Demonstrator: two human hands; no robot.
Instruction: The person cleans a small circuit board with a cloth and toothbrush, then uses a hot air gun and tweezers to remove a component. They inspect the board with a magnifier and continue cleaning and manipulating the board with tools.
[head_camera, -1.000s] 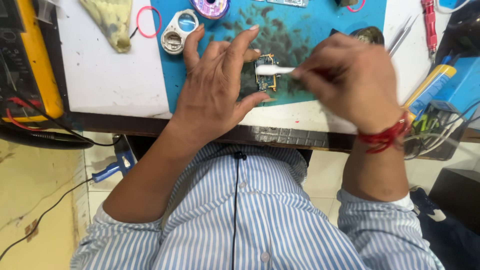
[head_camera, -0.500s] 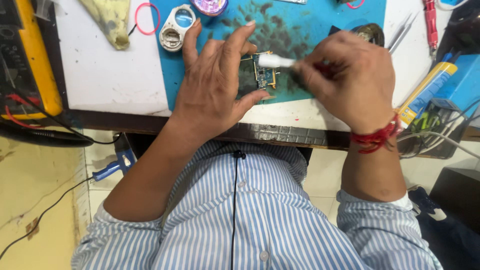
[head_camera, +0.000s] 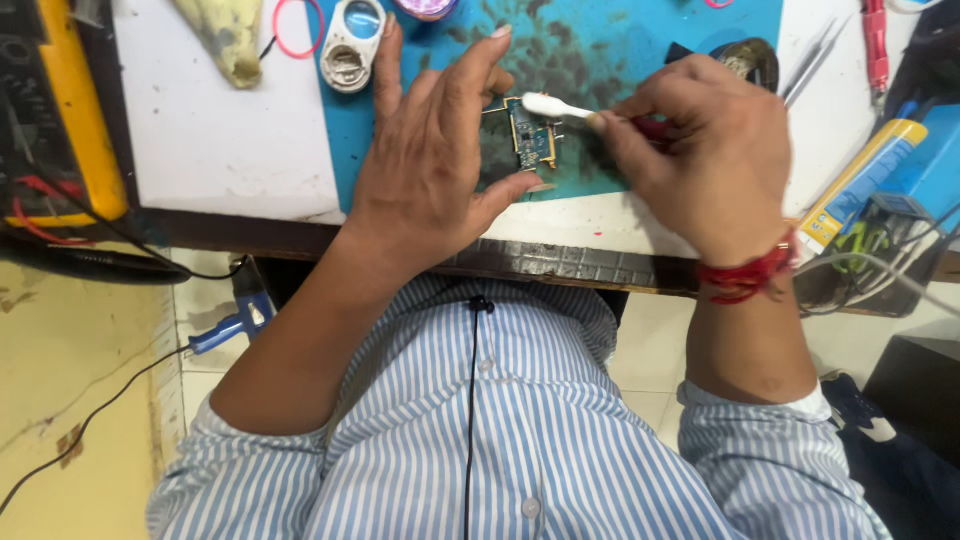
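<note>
Blue work mat (head_camera: 620, 60) — a small circuit board (head_camera: 530, 140) is pinched by the left hand (head_camera: 430, 170); a white brush (head_camera: 560, 107) is gripped by the right hand (head_camera: 700, 150).

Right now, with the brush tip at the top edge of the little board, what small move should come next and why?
Probably draw the white brush down across the small circuit board. The right hand has its tip at the board's upper edge, most of the board shows below it, and the left hand pins the board on the blue mat.

Left hand (head_camera: 435, 170) pins a small circuit board (head_camera: 530, 140) on the blue mat (head_camera: 600, 50); right hand (head_camera: 705, 150) presses a white brush (head_camera: 560, 107) against it.
</note>
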